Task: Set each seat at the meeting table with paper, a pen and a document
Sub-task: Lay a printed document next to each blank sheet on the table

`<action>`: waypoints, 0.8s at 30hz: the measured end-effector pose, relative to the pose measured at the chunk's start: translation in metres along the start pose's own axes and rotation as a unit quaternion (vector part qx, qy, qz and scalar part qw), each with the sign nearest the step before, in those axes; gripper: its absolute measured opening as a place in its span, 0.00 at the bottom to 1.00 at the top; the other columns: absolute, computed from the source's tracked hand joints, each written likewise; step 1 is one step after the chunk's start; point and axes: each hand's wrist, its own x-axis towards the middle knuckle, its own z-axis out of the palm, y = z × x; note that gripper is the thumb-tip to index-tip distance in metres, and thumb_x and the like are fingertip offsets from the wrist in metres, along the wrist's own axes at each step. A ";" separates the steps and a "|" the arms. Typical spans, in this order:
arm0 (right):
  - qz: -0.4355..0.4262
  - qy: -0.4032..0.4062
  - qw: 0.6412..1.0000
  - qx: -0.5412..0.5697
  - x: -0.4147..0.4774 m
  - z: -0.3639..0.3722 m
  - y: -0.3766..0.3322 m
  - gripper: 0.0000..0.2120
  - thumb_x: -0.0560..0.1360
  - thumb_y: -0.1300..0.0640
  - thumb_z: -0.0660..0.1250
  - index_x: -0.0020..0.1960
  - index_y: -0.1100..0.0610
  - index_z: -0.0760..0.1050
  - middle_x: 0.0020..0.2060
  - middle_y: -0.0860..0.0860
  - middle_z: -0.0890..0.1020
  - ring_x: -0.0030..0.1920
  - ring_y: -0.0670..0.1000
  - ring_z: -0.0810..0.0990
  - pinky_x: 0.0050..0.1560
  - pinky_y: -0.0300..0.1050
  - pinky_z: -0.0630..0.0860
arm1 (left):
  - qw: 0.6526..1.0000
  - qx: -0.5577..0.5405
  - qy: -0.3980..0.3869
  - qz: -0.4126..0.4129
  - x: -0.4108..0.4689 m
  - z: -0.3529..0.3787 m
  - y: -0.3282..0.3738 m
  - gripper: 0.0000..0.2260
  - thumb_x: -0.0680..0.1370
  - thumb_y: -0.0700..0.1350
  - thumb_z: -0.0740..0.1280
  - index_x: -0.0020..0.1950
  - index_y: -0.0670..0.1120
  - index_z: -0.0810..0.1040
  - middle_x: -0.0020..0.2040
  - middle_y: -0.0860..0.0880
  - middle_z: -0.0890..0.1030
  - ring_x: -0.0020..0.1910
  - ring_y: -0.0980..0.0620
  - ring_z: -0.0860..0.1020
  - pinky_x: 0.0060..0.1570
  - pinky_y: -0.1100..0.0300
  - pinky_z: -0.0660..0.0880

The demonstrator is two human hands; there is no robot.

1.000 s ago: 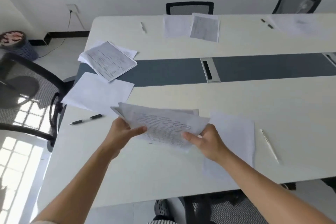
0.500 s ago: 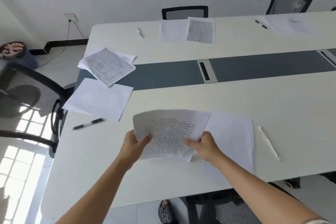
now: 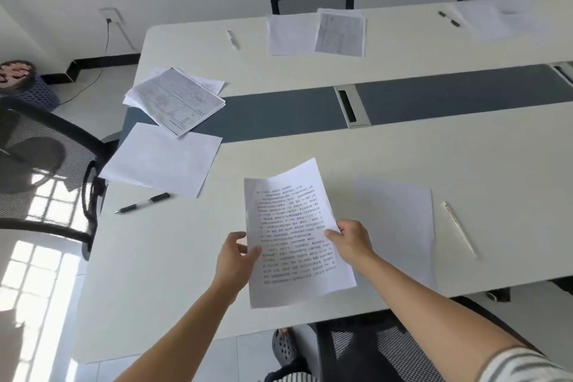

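we held one printed document (image 3: 294, 236) in both hands, above the near side of the desk (image 3: 465, 158). our left hand (image 3: 235, 260) pinched its left edge, thumb on top of the page and the other fingers curled beneath. our right hand (image 3: 352, 242) gripped the right edge, thumb lying over the text. the page ran lengthways away from us, its far end curling upward, and we could not tell whether any part of it touched the desk.

just to its right a blank sheet (image 3: 400, 220) lay flat, and further right, apart from that sheet, lay a white pen (image 3: 459, 228). to the left, at the end seat, a second blank sheet (image 3: 161, 161) lay with a black pen (image 3: 142, 203) near its closer edge, not touching. beyond it a loose stack of documents (image 3: 176, 99) sat partly on the dark strip (image 3: 279, 115) down the middle of the desk, one corner reaching over that sheet's far edge.

across the desk, before a black mesh chair (image 3: 311, 0), a far blank sheet (image 3: 290, 34) and a printed page (image 3: 339, 32) lay side by side, with a far pen (image 3: 232, 39) to their left.
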 end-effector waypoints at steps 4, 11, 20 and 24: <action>0.050 0.000 0.998 -0.025 0.012 0.006 0.017 0.15 0.76 0.55 0.66 0.31 0.55 0.70 0.28 0.48 0.75 0.33 0.53 0.73 0.32 0.42 0.64 | 0.972 0.231 0.014 0.049 -0.002 0.016 -0.023 0.23 0.76 0.45 0.67 0.70 0.47 0.66 0.64 0.45 0.73 0.61 0.46 0.75 0.55 0.55 0.73; 0.009 0.084 0.977 -0.195 -0.002 -0.019 0.055 0.18 0.77 0.45 0.63 0.63 0.52 0.74 0.56 0.50 0.80 0.58 0.55 0.77 0.47 0.47 0.74 | 0.900 0.413 -0.035 0.137 -0.007 0.056 -0.034 0.24 0.77 0.51 0.65 0.72 0.52 0.64 0.74 0.48 0.62 0.70 0.47 0.64 0.66 0.53 0.68; 0.019 -0.064 0.935 -0.347 -0.003 -0.073 0.123 0.40 0.73 0.41 0.68 0.78 0.44 0.51 0.80 0.51 0.43 0.79 0.57 0.41 0.74 0.63 0.55 | 0.850 0.513 -0.069 0.094 -0.004 0.098 -0.049 0.36 0.75 0.57 0.66 0.76 0.59 0.49 0.79 0.44 0.43 0.77 0.39 0.46 0.74 0.43 0.57; -0.001 -0.078 0.929 -0.363 0.006 -0.098 0.134 0.40 0.72 0.42 0.70 0.78 0.44 0.52 0.80 0.50 0.43 0.79 0.56 0.41 0.74 0.62 0.57 | 0.849 0.514 -0.068 0.105 -0.006 0.111 -0.045 0.36 0.75 0.57 0.67 0.77 0.59 0.49 0.79 0.44 0.43 0.77 0.39 0.45 0.74 0.46 0.58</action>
